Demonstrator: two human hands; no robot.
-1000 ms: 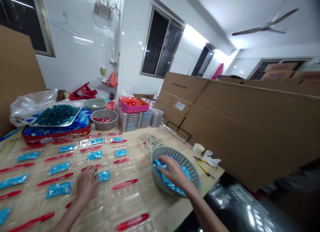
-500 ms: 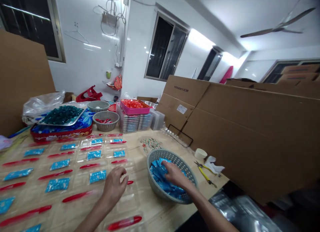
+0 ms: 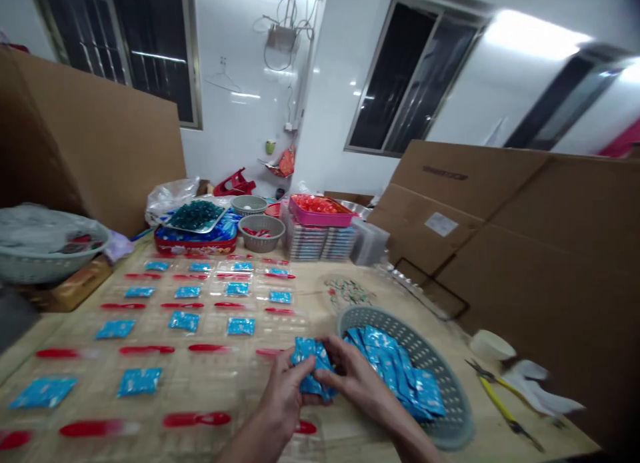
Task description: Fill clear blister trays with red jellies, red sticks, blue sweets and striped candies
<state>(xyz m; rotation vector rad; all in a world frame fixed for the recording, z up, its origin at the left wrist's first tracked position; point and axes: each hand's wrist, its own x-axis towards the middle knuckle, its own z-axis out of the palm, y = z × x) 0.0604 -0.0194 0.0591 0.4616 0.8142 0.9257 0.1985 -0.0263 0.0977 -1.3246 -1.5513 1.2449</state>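
My left hand (image 3: 286,398) and my right hand (image 3: 356,380) meet just left of a grey perforated basket (image 3: 440,424), and both grip a small bunch of blue packets (image 3: 309,360). More blue packets (image 3: 395,370) fill the basket. In front of me lie clear plastic trays (image 3: 200,343) in rows, with a blue packet (image 3: 241,326) and a red tool (image 3: 196,419) in most pockets.
At the back stand a red tin with a tray of dark green pieces (image 3: 196,216), two grey baskets (image 3: 261,231), a pink tray on stacked clear boxes (image 3: 320,231). Cardboard sheets (image 3: 530,243) lean along the right. Yellow pliers (image 3: 505,410) and a tape roll (image 3: 492,346) lie right of the basket.
My right hand has lifted a bunch of blue packets out of the basket to the left. My left hand has come across from the trays and closed on the bunch. The view swung left.
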